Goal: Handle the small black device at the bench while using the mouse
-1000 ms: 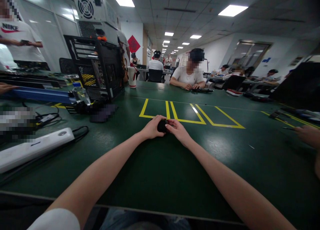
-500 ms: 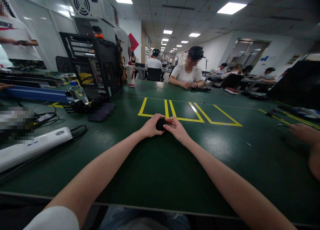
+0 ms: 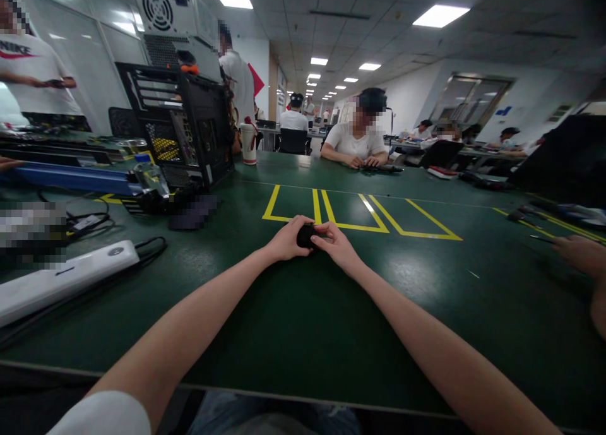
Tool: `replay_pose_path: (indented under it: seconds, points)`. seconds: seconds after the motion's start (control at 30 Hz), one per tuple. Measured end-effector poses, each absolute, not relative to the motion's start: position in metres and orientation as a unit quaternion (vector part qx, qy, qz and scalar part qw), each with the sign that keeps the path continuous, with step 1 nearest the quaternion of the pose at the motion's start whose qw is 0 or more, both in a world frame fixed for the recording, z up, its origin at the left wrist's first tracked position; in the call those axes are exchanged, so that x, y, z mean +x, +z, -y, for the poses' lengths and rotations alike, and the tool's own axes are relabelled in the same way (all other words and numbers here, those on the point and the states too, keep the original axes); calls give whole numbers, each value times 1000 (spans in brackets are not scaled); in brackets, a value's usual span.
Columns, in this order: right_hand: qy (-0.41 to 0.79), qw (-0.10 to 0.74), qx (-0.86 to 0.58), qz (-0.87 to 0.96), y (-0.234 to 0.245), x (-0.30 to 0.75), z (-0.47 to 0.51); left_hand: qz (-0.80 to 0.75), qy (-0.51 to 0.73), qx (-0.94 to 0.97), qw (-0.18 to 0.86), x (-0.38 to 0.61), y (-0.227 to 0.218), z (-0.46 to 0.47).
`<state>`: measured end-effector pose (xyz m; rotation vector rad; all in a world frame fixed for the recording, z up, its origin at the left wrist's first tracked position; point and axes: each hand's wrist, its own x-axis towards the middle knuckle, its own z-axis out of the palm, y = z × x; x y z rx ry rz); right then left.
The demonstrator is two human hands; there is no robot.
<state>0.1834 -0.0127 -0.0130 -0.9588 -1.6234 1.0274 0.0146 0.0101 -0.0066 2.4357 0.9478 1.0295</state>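
A small, dark, rounded object (image 3: 305,235) is between my two hands, just at the near edge of the yellow tape outlines (image 3: 326,225). Its exact kind is too dark to make out. My left hand (image 3: 288,239) curls round its left side, thumb below and fingers over the top. From the right, my right hand (image 3: 332,240) grips it with thumb and fingertips. Both hands are low over the green tabletop (image 3: 303,334). Part of the object is hidden behind the fingers.
At left are a white power strip (image 3: 71,283) with cables, a black computer case (image 3: 184,119) and a blue bar (image 3: 76,177). A lidded cup (image 3: 249,143) stands beyond. A person (image 3: 362,135) sits opposite. Another person's hand (image 3: 580,253) holds a thin tool at right.
The camera view has shifted very slightly. My hands keep the same hold on the dark object, with hardly any movement.
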Motion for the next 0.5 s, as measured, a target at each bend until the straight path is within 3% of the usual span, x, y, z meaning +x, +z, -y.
replay_pose_path:
  seconds: [0.23,0.5]
  points:
    - [457,445,-389,665,-11,185,13,-333,351,858,171,13,-5,-10]
    - [441,476,-373,663,-10,182,15,-327,357,859,169,14,-5,-9]
